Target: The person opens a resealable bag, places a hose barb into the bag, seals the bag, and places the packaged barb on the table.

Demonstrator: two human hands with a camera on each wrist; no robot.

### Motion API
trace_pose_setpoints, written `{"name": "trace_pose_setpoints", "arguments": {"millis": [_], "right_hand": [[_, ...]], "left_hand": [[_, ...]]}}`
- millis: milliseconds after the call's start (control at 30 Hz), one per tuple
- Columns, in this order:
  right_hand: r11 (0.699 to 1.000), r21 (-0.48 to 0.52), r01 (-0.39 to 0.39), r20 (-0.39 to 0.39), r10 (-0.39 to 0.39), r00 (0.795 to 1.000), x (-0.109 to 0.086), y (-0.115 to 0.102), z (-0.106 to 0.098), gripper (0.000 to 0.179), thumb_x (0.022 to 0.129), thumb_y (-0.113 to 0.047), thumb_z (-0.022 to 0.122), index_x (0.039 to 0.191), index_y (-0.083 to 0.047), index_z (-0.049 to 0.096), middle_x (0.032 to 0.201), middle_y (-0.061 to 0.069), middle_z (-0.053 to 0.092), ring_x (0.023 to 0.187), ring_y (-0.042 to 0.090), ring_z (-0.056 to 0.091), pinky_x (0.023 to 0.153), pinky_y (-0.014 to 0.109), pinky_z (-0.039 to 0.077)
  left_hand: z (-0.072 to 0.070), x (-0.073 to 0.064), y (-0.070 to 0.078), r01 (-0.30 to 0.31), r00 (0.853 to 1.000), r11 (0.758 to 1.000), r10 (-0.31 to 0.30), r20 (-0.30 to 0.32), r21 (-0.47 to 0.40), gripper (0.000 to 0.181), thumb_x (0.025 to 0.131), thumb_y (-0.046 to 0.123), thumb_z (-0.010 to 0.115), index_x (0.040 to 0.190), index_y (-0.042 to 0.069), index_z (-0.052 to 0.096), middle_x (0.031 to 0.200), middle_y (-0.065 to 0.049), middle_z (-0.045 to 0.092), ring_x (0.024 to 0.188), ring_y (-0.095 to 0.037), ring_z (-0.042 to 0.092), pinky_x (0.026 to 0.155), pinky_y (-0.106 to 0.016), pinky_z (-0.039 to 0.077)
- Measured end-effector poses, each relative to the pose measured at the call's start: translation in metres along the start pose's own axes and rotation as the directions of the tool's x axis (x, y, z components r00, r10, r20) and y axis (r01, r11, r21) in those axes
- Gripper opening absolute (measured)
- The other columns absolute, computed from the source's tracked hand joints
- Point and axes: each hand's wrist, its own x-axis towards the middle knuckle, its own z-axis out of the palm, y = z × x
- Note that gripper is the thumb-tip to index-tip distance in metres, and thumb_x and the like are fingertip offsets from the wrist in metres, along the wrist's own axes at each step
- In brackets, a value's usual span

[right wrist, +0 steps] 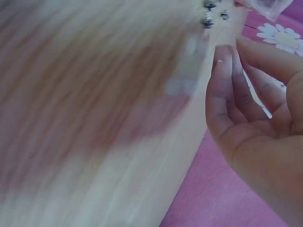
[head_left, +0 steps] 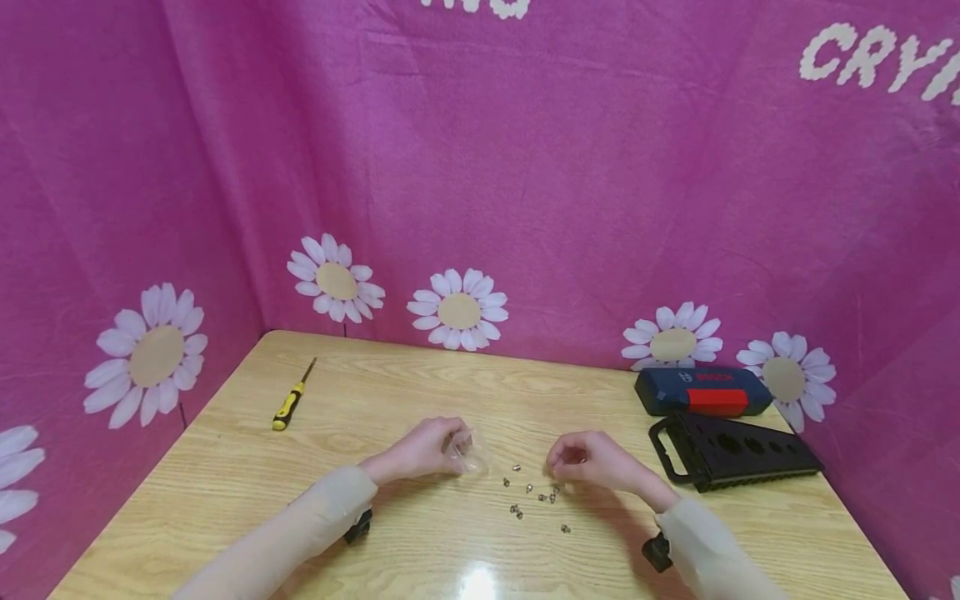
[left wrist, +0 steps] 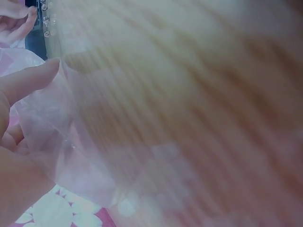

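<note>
My left hand (head_left: 427, 448) pinches a clear plastic bag (head_left: 471, 454) between thumb and fingers. In the left wrist view the thin bag (left wrist: 71, 146) spreads out beyond the thumb. Several small shiny metal pieces (head_left: 529, 488) lie scattered on the table between the two hands; they are too small to tell their exact kind. Beside them, just above the table, is my right hand (head_left: 596, 460), its fingers bent and the thumb near the fingertips. No object shows between those fingers in the right wrist view, where the hand (right wrist: 255, 109) is seen from the palm side.
On the wooden table (head_left: 420, 383), a yellow and black screwdriver (head_left: 291, 404) lies at the left. A dark blue case with a red front (head_left: 705, 392) stands at the back right. Before it is a black holder with round holes (head_left: 738, 450). Pink flowered cloth (head_left: 525, 183) hangs behind.
</note>
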Motion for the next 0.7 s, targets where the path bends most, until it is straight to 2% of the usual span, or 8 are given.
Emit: {"name": "trace_pose_setpoints", "arguments": {"millis": [200, 533, 700], "right_hand": [[1.000, 0.002, 0.029, 0.057, -0.029, 0.998, -0.008, 0.007, 0.002, 0.014, 0.083, -0.003, 0.075, 0.097, -0.001, 0.072, 0.089, 0.015, 0.073, 0.079, 0.003, 0.063, 0.071, 0.019, 0.054], [0.998, -0.048, 0.052, 0.036, -0.050, 0.998, -0.009, 0.012, 0.009, 0.007, 0.083, -0.002, 0.075, 0.090, -0.003, 0.073, 0.084, 0.011, 0.073, 0.074, -0.003, 0.058, 0.067, 0.017, 0.052], [0.998, -0.036, 0.044, 0.034, -0.042, 0.999, -0.009, 0.013, 0.008, 0.006, 0.084, -0.004, 0.075, 0.089, -0.005, 0.074, 0.086, 0.009, 0.074, 0.074, -0.004, 0.058, 0.068, 0.017, 0.051]], "left_hand": [[-0.001, -0.002, 0.000, -0.015, 1.000, 1.000, 0.015, -0.003, 0.016, 0.031, 0.073, 0.004, 0.085, 0.091, 0.004, 0.060, 0.094, -0.006, 0.070, 0.085, -0.009, 0.059, 0.080, -0.022, 0.049], [0.000, -0.003, 0.001, -0.014, 1.000, 1.000, 0.014, 0.000, 0.017, 0.032, 0.072, 0.004, 0.085, 0.092, 0.004, 0.060, 0.094, -0.007, 0.070, 0.083, -0.007, 0.055, 0.076, -0.021, 0.047], [-0.001, -0.002, 0.000, -0.016, 1.000, 1.000, 0.016, -0.004, 0.014, 0.032, 0.072, 0.004, 0.085, 0.094, 0.004, 0.061, 0.093, -0.007, 0.070, 0.083, -0.007, 0.055, 0.076, -0.021, 0.046]]}}
